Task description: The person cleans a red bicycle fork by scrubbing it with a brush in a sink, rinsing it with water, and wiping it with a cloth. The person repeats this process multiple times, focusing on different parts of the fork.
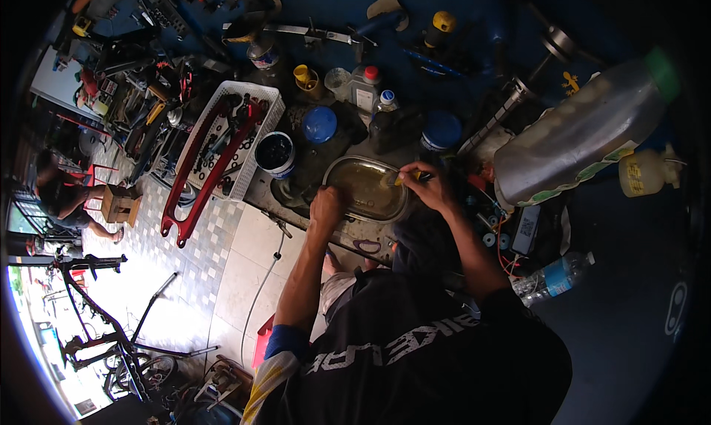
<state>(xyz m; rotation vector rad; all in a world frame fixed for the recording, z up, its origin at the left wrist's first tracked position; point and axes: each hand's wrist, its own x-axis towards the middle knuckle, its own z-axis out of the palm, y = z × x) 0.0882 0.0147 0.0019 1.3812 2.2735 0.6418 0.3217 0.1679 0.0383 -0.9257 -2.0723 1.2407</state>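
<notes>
An oval metal tray [348, 160] with brownish liquid and some small pieces in it stands on the bench in front of me. At its near left rim my left hand [328, 208] is closed; what its fingers hold, if anything, is hidden. A dark part lies just left of that hand. Over the tray's right side my right hand [431, 188] grips a small brush [401, 179] with a yellow handle, its pale tip over the liquid. Left of the tray sits a white tub [268, 171] with dark contents.
A white plastic basket [275, 103] with a red bike frame part [235, 152] stands left. Behind the tray are a blue lid [320, 124], a red-capped bottle [364, 91] and a blue tub [441, 128]. A large clear bottle [585, 132] is at right. Another person [63, 191] sits far left.
</notes>
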